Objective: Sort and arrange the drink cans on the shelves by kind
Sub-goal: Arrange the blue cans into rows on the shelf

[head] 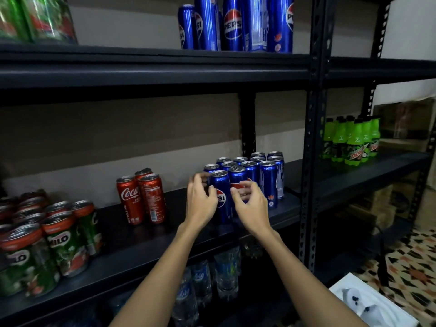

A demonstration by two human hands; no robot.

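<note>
Both hands reach into mid-frame: left hand (202, 199) and right hand (250, 202), fingers half-curled, flank the front Pepsi can (221, 197) without clearly gripping it. Smooth, rigid, probably heavy if full; best held mid-body. Behind stands the Pepsi cluster (257, 171).

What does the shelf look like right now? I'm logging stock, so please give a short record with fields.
middle shelf, left: Milo cans, green, grouped
middle shelf, centre: Coca-Cola cans, three, red
middle shelf, right: Pepsi cans, blue cluster
top shelf: taller Pepsi cans; green cans at left
right-hand rack: green bottles
bottom shelf: water bottles
left hand: fingers curled at the front Pepsi can
right hand: fingers curled at the neighbouring can; grip unclear
</note>
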